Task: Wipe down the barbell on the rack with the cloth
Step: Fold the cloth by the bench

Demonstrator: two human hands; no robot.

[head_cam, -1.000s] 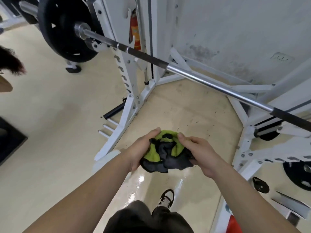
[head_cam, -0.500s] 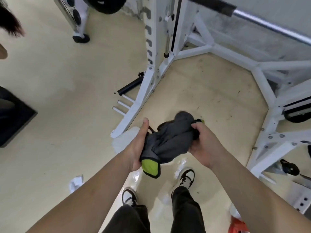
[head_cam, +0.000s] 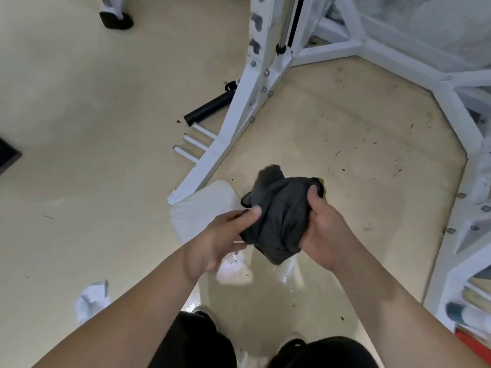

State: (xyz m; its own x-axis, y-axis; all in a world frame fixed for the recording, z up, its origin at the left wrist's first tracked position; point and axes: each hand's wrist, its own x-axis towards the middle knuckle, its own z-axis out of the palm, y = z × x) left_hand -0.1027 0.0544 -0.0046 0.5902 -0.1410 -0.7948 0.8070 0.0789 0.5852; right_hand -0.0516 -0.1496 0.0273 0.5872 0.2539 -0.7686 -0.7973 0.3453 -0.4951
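Observation:
I hold a bunched dark grey cloth [head_cam: 280, 213] in front of me at waist height, a sliver of its lime-green side showing at the upper right. My left hand [head_cam: 225, 235] pinches its left edge with thumb and fingers. My right hand [head_cam: 322, 227] grips its right side. The barbell is out of view; only the white rack's leg [head_cam: 239, 112] and base frame [head_cam: 449, 102] show ahead.
A white pad [head_cam: 199, 208] lies on the beige floor at the foot of the rack leg. A black bar end [head_cam: 207, 110] and white pegs [head_cam: 191, 144] stick out left of the leg. Crumpled white paper [head_cam: 93, 298] lies lower left. My shoes and dark trousers are at the bottom.
My head has tilted down, so the barbell and plates left the view. The cloth has been turned in my hands from green side showing to mostly grey.

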